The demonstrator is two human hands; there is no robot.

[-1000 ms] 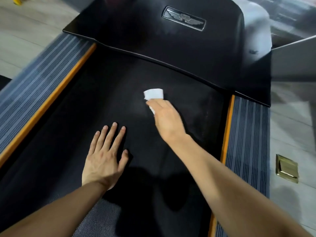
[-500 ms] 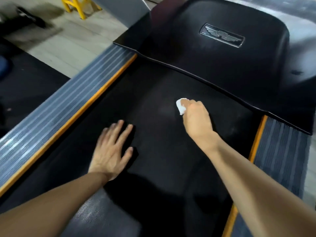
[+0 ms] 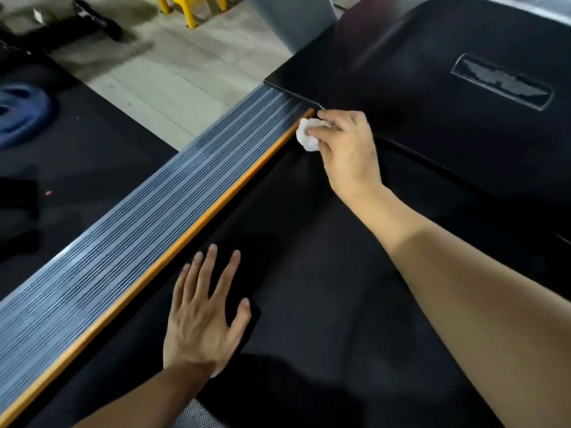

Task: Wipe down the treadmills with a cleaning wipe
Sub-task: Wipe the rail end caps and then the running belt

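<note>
A black treadmill belt [image 3: 309, 273] runs from the bottom of the head view up to a black motor cover [image 3: 432, 88] with a winged badge. My right hand [image 3: 349, 152] pinches a crumpled white wipe [image 3: 307, 135] at the belt's far left corner, where the orange strip [image 3: 216, 205] of the left side rail meets the cover. Flat on the belt nearer to me rests my left hand [image 3: 200, 319], fingers spread and holding nothing.
The ribbed grey side rail [image 3: 139, 236] lies left of the belt. Beyond it are a black floor mat [image 3: 77, 149], a blue weight plate [image 3: 21, 112], pale floor, yellow frame legs [image 3: 188, 10] and a grey upright [image 3: 290, 17].
My right hand has carried the wipe left across the belt to the far left corner by the orange strip. The view has swung left. My left hand stays flat on the belt.
</note>
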